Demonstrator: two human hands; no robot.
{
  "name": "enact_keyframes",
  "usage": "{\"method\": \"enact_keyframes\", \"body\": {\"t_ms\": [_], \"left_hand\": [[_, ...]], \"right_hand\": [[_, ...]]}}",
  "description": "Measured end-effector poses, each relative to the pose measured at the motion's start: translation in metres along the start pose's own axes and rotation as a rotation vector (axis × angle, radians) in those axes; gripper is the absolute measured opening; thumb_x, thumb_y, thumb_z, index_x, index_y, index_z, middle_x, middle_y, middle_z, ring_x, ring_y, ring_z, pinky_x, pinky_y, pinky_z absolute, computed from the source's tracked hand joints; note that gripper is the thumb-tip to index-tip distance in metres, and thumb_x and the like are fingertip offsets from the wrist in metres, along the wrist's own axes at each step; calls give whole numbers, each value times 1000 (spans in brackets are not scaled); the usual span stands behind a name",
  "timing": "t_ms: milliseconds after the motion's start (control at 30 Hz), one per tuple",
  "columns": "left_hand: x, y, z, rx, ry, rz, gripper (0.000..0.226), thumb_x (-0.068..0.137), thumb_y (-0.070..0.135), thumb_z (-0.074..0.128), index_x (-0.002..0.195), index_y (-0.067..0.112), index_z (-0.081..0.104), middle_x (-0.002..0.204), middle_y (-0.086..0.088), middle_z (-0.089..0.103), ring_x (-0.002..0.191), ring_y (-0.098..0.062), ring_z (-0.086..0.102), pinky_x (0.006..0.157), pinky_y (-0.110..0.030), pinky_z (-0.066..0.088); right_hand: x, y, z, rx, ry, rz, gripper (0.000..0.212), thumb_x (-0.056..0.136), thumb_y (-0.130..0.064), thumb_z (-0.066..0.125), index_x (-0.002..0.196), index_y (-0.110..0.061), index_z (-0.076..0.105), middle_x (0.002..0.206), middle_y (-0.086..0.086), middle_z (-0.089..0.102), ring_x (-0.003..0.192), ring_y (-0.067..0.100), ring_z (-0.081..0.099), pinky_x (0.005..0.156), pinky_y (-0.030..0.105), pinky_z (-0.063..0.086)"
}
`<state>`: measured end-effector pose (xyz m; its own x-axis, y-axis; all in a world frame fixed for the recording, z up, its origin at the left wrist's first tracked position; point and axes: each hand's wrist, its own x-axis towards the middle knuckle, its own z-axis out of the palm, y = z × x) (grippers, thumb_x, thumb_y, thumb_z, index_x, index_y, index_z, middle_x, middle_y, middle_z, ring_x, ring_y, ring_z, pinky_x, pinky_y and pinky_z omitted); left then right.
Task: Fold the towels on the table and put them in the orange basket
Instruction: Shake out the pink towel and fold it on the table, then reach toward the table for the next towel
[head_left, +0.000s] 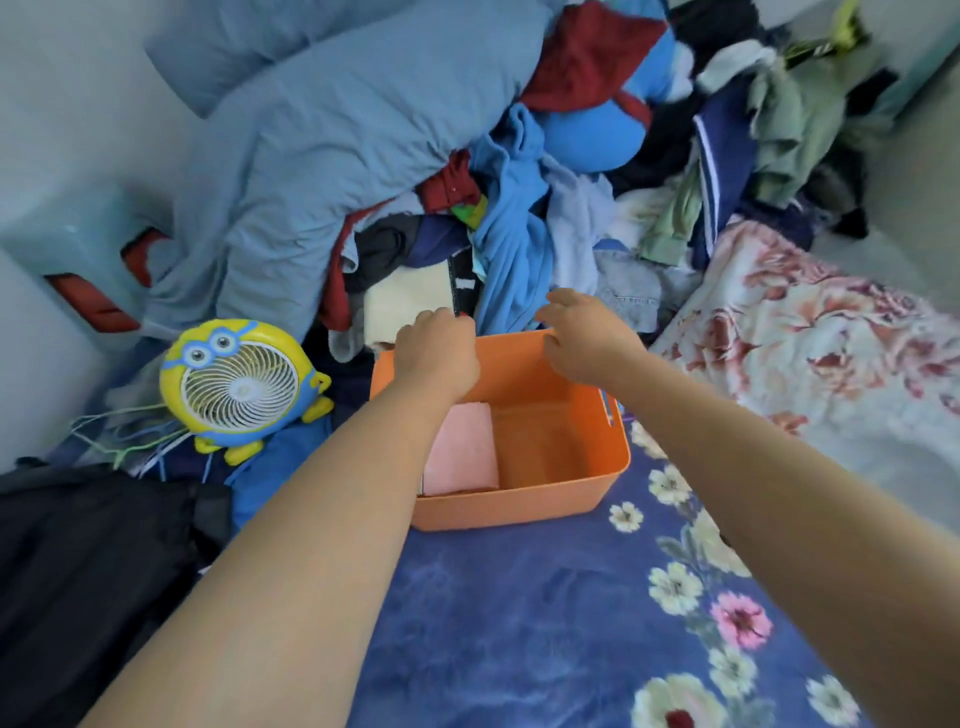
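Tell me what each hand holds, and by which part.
Both the left hand and right hand are at the orange basket's far rim; a firm grip cannot be told.

Both bare forearms reach forward and away from the body, converging toward the middle. The left hand is turned palm down with its fingers curled over at the far end, knuckles up. The right hand lies just beside it, apart from it, palm down too, with fingers bent loosely and pointing toward the left hand
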<state>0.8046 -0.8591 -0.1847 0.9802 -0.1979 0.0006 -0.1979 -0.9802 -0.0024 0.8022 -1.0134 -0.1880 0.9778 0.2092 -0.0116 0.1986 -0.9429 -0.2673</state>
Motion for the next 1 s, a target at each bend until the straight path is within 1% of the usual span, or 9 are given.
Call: {"method": "enact_keyframes", "body": {"t_ms": [67,167,300,400,567,633,700,867,1000], "left_hand": [[-23,13,-25,25,38,16,28,88,6,42,112,4,56,118,-15,51,114,-33,44,86,-39,39],[-63,39,-61,40,91,76,28,88,8,43,113,5,55,120,-15,51,114,-34,45,85,-39,39],[-128,81,-98,50,131,222,30,91,15,42,118,7,52,125,-15,49,118,-33,44,89,-38,40],[-158,107,-111,70,122,291,31,92,13,41,121,8,50,128,-15,47,120,-32,42,92,-40,39],[-254,180,-123,70,117,547,35,92,12,39,126,7,47,134,-17,44,124,-34,41,96,-42,39],[-287,207,-122,67,97,631,35,91,11,39,124,8,49,133,-16,46,123,-34,43,96,-41,39],[-338,251,-122,37,85,766,34,89,11,40,122,8,50,132,-15,47,122,-34,45,94,-40,41],[-462,353,-127,-4,122,1111,34,90,17,40,120,5,51,129,-16,48,123,-32,41,97,-39,38],[-565,428,-130,-41,148,1333,33,90,18,40,119,7,52,126,-15,49,121,-31,42,95,-38,39]], "right_hand": [[-32,-1,-26,-17,59,20,39,89,-7,39,126,-5,48,143,11,34,131,30,33,101,43,38],[-93,-3,-61,-66,161,65,36,89,-7,38,122,-6,51,137,11,41,127,31,37,95,41,43],[-196,-7,-102,-130,277,178,34,87,-8,41,119,-4,53,131,14,45,117,33,45,92,42,45],[-249,-9,-118,-166,326,245,33,86,-8,43,117,-4,55,130,13,47,116,31,46,93,38,44],[-398,-17,-124,-214,438,519,33,87,-11,44,117,-8,56,126,14,50,115,34,47,91,40,45],[-446,-18,-118,-214,440,593,35,86,-10,45,119,-10,55,129,12,49,118,32,45,95,39,42],[-520,-20,-113,-228,429,746,36,85,-8,45,120,-10,55,131,11,48,120,32,43,96,39,42],[-692,-21,-113,-281,451,1082,33,86,-11,45,117,-9,55,127,10,49,116,31,47,95,36,43],[-817,-34,-115,-332,475,1292,29,85,-11,45,111,-7,57,120,12,53,108,34,51,86,36,44]]}}
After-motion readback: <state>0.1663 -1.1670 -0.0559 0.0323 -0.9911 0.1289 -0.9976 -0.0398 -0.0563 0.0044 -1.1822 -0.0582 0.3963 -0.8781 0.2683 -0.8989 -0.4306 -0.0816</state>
